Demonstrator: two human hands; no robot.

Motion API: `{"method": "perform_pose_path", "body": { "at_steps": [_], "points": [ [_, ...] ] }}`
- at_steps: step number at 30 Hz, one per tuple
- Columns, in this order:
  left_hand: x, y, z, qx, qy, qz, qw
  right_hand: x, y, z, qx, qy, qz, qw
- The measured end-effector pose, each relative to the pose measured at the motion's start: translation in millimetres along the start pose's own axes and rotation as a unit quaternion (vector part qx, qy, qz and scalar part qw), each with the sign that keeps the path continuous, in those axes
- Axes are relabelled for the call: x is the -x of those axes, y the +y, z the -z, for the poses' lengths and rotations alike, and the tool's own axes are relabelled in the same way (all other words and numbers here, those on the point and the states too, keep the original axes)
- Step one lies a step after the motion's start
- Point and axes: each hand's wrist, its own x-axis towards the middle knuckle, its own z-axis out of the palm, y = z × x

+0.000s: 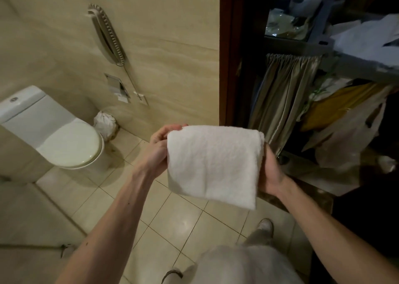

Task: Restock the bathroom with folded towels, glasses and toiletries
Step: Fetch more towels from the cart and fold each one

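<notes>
A folded white towel point(212, 165) is held up in mid-air above the tiled floor point(172, 221). The left hand point(160, 146) grasps its left edge, the right hand point(271, 171) its right edge. A toilet point(64, 141) stands far left.

My towel point(212, 167) is plain white, like the toilet point(64, 141). The wall point(172, 46) is beige with faint streaks, the floor point(179, 225) cream with dark grout lines, the curtain point(282, 94) olive, a cloth point(332, 109) mustard.
</notes>
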Motion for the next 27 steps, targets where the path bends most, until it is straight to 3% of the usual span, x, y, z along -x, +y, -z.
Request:
{"method": "perform_pose_path", "body": {
  "at_steps": [6,11,16,27],
  "points": [
    [5.3,-9.2,20.9,-0.012,0.027,0.041,0.999,1.5,12.9,-15.3,0.07,-0.019,-0.013,0.997],
    [23.3,-24.9,55.4,-0.029,-0.022,0.155,0.987,-11.4,31.9,-24.1,0.161,-0.018,-0.059,0.985],
    [50.3,-39.3,85.6,-0.042,-0.067,0.22,0.972,-34.5,51.8,-45.4,0.112,0.014,-0.059,0.992],
    [59.5,-90.3,145.5,0.196,0.064,0.298,0.932,-111.9,93.3,-78.1,0.127,0.012,-0.141,0.982]
  ]
}}
